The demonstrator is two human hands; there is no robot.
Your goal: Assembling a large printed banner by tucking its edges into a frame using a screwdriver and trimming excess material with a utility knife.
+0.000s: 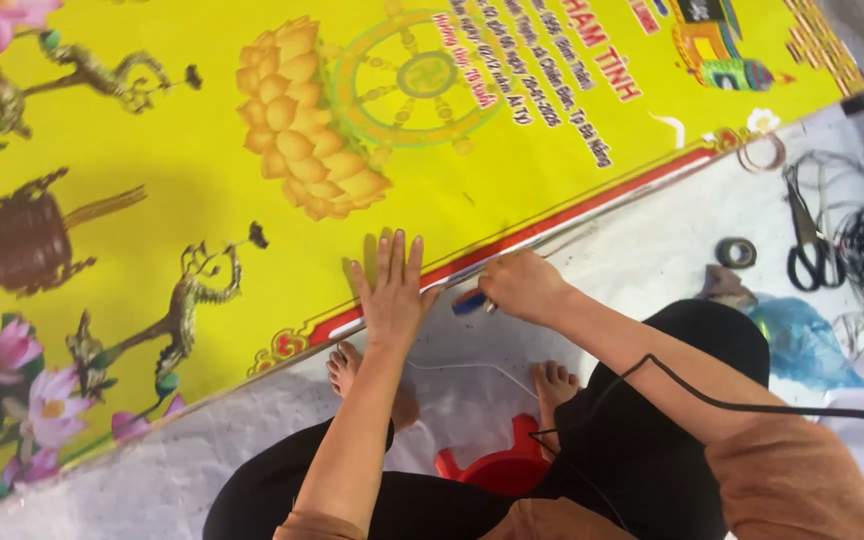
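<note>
Big glossy yellow banner (202, 190) lies flat on the white floor sheet (652, 240), its red border edge running diagonally. Left hand (392, 295) pressed flat on that edge, fingers spread; right hand (522, 287) just beside, clamped on a small blue tool (469, 301). Black scissors (810, 240) lie near the sheet's right edge.

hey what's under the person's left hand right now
The left hand lies flat, fingers spread, on the yellow banner near its red border. Whatever is printed directly beneath the palm is covered. The right hand holds a small blue tool at the edge.
</note>
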